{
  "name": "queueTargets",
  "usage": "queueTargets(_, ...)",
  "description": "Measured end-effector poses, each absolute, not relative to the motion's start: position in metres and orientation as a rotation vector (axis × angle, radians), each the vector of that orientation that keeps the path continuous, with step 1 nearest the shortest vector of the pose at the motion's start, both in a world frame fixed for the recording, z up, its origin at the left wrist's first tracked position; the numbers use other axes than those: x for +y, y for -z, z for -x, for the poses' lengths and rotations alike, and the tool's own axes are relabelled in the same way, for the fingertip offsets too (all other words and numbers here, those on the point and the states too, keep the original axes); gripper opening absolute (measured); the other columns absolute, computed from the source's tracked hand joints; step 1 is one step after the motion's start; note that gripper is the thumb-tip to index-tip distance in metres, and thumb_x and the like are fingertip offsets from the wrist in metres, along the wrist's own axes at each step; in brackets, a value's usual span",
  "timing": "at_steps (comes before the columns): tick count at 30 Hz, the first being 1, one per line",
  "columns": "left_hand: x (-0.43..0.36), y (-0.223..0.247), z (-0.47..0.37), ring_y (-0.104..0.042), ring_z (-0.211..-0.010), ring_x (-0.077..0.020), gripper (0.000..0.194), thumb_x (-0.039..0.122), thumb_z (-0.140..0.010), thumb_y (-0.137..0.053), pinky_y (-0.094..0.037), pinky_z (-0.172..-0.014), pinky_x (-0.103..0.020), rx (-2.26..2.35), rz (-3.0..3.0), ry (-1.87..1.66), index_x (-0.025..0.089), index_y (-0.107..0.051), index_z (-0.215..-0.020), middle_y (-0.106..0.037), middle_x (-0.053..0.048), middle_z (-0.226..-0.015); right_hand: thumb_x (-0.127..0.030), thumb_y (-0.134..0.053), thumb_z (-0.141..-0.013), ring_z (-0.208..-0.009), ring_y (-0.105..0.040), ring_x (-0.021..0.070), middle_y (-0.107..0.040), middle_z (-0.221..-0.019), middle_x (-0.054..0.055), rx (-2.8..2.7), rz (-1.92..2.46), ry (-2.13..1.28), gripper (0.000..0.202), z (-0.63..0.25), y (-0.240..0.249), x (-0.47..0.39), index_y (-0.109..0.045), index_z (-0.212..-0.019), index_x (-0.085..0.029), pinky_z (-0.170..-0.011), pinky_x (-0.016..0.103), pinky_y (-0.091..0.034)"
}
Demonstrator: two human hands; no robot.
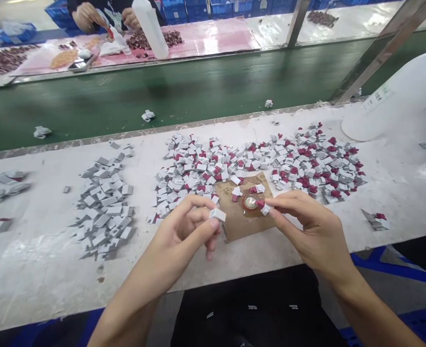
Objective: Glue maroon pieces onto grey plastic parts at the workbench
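Observation:
My left hand [187, 236] pinches a small light-grey plastic block [218, 214] between thumb and forefinger. In the fingertips of my right hand [303, 221] is a small grey and dark-red plastic part [263, 207], held right at the edge of a round dish [250, 202]. The dish looks shallow, with a shiny middle; I cannot make out what is in it. It rests on a brown cardboard sheet [238, 231], which is wet-looking around the dish. A few grey and red pieces [236, 193] lie on the cardboard beside it.
Behind the cardboard spreads a heap of grey and red parts [206, 164]; a pile of grey blocks [106, 207] lies left. A large white bottle [390, 101] stands at right. Beyond a green conveyor belt [206, 91], a co-worker's hands [88, 17] handle a bottle.

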State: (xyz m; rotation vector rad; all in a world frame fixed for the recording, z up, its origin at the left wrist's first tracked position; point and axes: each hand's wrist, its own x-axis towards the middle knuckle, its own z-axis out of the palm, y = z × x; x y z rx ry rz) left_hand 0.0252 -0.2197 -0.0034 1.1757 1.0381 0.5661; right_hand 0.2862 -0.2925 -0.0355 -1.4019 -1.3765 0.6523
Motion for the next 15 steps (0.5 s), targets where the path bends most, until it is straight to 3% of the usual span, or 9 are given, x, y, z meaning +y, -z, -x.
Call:
queueTargets(7,-0.209,0.007,-0.057,-0.078,-0.078,-0.0170,0.029,0.035,-0.098,-0.094,-0.064,-0.077,-0.028,0.955,-0.976,-0.605,0.023,-0.067,-0.097,-0.081,-0.001,-0.084,-0.030,-0.085,-0.106,-0.111,-0.084,0.0263,-0.087,-0.118,0.006,-1.048,1.308,-0.941,0.019,-0.283,0.033,-0.294,-0.095,-0.121,-0.036,-0.091,0.039,-0.075)
queueTargets(12,-0.205,0.007,-0.072,-0.082,-0.091,-0.0186,0.031,0.032,-0.095,-0.097,-0.068,-0.089,-0.029,0.855,-0.957,-0.650,0.021,-0.084,-0.121,-0.087,-0.005,-0.103,-0.031,-0.086,-0.107,-0.113,-0.085,0.0254,-0.087,-0.118,0.004,-0.997,1.215,-0.986,0.019,-0.278,0.033,-0.290,-0.095,-0.120,-0.039,-0.097,0.038,-0.075)
queueTargets(15,-0.205,0.008,-0.075,-0.083,-0.091,-0.0208,0.028,0.036,-0.093,-0.099,-0.069,-0.092,-0.032,0.862,-0.965,-0.652,0.020,-0.087,-0.113,-0.087,-0.006,-0.099,-0.030,-0.084,-0.108,-0.110,-0.085,0.0240,-0.086,-0.115,0.004,-1.006,1.183,-1.000,0.019,-0.274,0.031,-0.287,-0.095,-0.121,-0.039,-0.094,0.037,-0.075)
